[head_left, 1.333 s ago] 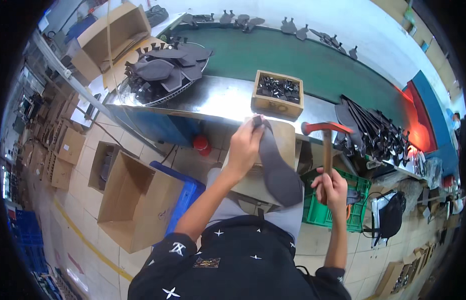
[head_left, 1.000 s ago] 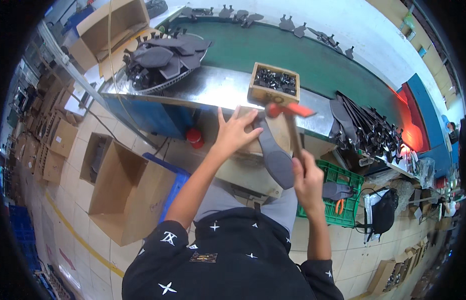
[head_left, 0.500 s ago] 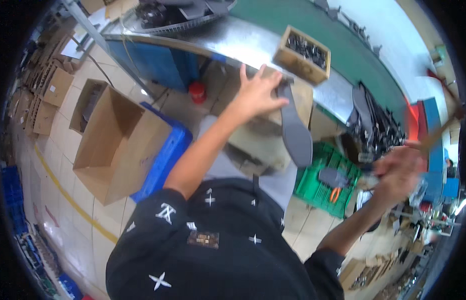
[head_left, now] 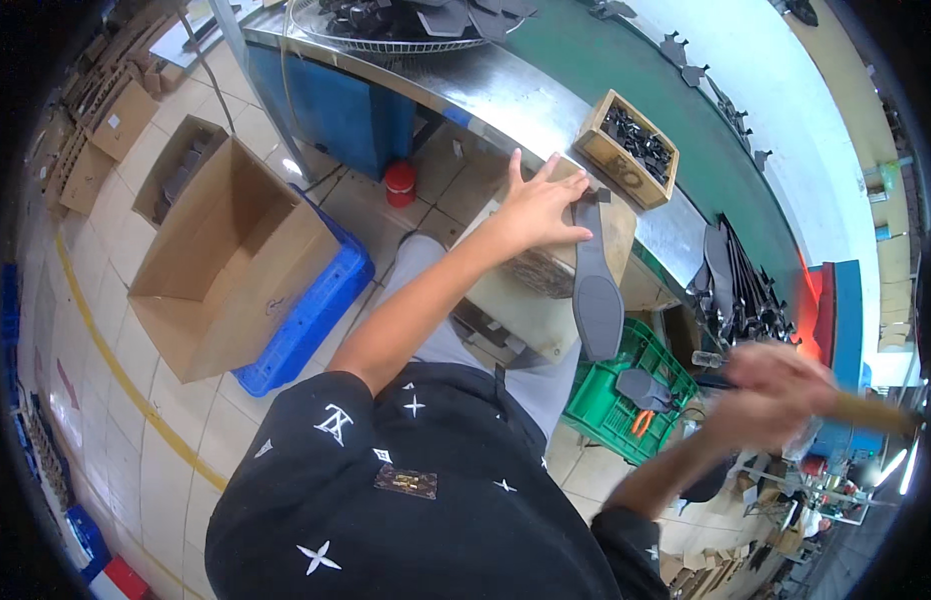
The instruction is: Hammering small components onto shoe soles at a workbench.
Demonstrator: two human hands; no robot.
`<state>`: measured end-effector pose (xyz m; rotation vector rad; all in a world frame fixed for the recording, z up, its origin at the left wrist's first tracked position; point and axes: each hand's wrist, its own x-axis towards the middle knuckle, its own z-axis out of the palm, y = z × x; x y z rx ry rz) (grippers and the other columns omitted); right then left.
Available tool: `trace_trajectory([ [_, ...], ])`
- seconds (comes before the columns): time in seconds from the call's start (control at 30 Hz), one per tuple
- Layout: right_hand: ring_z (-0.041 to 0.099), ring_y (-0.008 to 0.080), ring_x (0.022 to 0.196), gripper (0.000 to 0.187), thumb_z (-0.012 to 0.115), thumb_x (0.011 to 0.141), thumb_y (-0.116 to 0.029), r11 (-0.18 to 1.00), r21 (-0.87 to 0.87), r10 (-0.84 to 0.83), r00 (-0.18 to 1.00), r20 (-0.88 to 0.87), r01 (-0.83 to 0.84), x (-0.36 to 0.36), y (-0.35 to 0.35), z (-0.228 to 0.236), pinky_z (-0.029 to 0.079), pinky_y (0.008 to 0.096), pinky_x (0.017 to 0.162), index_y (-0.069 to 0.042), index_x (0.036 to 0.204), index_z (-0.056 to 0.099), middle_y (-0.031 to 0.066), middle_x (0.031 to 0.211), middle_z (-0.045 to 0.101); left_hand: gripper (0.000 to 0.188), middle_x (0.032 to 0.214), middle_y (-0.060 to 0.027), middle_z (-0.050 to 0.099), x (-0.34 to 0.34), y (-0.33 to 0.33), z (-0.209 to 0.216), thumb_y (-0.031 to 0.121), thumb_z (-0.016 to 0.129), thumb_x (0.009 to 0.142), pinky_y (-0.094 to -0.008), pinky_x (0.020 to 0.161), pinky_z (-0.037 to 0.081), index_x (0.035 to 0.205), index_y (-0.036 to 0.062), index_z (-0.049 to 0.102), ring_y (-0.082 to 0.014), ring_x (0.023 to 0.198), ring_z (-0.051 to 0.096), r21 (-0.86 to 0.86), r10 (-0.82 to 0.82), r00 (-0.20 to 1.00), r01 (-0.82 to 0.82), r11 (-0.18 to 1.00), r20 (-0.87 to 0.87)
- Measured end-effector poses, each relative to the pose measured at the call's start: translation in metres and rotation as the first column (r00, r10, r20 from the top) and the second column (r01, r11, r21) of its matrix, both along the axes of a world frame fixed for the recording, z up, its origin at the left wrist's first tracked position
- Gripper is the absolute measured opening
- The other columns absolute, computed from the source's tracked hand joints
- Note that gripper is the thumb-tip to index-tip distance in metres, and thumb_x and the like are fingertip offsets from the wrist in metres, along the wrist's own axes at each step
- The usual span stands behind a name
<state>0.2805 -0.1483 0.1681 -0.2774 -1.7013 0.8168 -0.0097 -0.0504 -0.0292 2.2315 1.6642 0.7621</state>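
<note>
A dark grey sole-shaped piece [head_left: 598, 300] with a narrow upper strip lies over a wooden block [head_left: 618, 235]. Its broad rounded end hangs past the block's near side. My left hand [head_left: 541, 208] rests at the block with fingers spread, thumb and forefinger at the left edge of the strip. Out to the right, my right hand [head_left: 776, 395] is raised and smeared by motion. It is wrapped round the wooden handle of a hammer [head_left: 871, 410]; the hammer's head does not show clearly at the dark rim.
A wooden box [head_left: 614, 157] of small black parts stands on the metal bench edge [head_left: 496, 95], beside a green belt [head_left: 676, 140]. Below right is a green crate [head_left: 586, 400] with orange-handled pliers [head_left: 642, 423]. At left, a cardboard box [head_left: 201, 325] sits on a blue crate [head_left: 316, 320].
My right hand and the hammer have swung lower in view. The left hand keeps its spread pose beside the sole-shaped piece, while the whole view has shifted slightly.
</note>
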Motion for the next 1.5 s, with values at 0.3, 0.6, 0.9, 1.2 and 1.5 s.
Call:
trace_trajectory([
  [0.3,0.041,0.0057,0.048,0.024,0.046,0.105,-0.025,0.792,-0.222,-0.573,0.818,0.055,0.569,-0.066,-0.004,-0.016,0.032,0.0214,0.041,-0.002,0.110,0.053,0.0003,0.067,0.047,0.065,0.142,-0.0009,0.055,-0.003,0.005,0.000,0.058,0.066,0.079,-0.0761,0.107,-0.004,0.130,0.0174,0.063,-0.0330,0.146,0.027,0.126,0.130,0.985,-0.144,0.982,0.110],
  [0.6,0.064,0.0274,0.067,0.042,0.069,0.086,-0.004,0.696,0.337,-0.695,0.477,0.538,0.635,-0.050,0.013,-0.096,0.051,0.0350,0.061,-0.004,0.127,0.061,0.0160,0.086,0.065,0.028,0.065,-0.0134,0.052,-0.003,-0.133,0.091,0.019,0.066,0.091,-0.0377,0.054,0.043,0.072,-0.0005,0.059,-0.0282,0.056,0.054,0.037,-0.312,0.680,0.387,0.922,0.664],
  [0.9,0.061,0.0339,0.112,0.041,0.069,0.087,-0.026,0.915,0.014,-0.290,0.633,0.718,0.403,-0.068,0.015,-0.093,0.045,0.0437,0.098,-0.006,0.122,0.066,0.0206,0.123,0.063,0.019,0.069,-0.0118,0.058,0.001,-0.166,0.142,0.010,0.072,0.086,-0.0309,0.053,0.043,0.077,-0.0039,0.063,-0.0218,0.057,0.056,-0.103,-0.236,0.526,0.536,0.838,0.817],
  [1.2,0.060,0.0315,0.104,0.054,0.059,0.093,-0.051,0.601,-0.715,0.234,0.934,-0.271,-0.358,-0.091,-0.050,-0.072,0.047,0.0437,0.093,0.002,0.095,0.067,0.0214,0.105,0.068,0.026,0.093,-0.0163,0.060,0.015,-0.162,0.131,0.017,0.056,0.099,-0.0350,0.080,0.047,0.115,-0.0033,0.061,-0.0256,0.087,0.061,-0.101,-0.286,0.286,0.845,0.524,0.915],
  [1.5,0.061,0.0283,0.087,0.056,0.047,0.099,-0.053,0.574,-0.694,0.281,0.901,-0.331,-0.434,-0.079,-0.055,-0.074,0.045,0.0411,0.080,-0.003,0.079,0.063,0.0119,0.081,0.065,0.038,0.117,-0.0194,0.053,0.027,-0.169,0.140,0.026,0.038,0.108,-0.0347,0.097,0.040,0.124,-0.0054,0.050,-0.0282,0.115,0.052,-0.300,0.030,0.299,0.948,0.107,0.954],
])
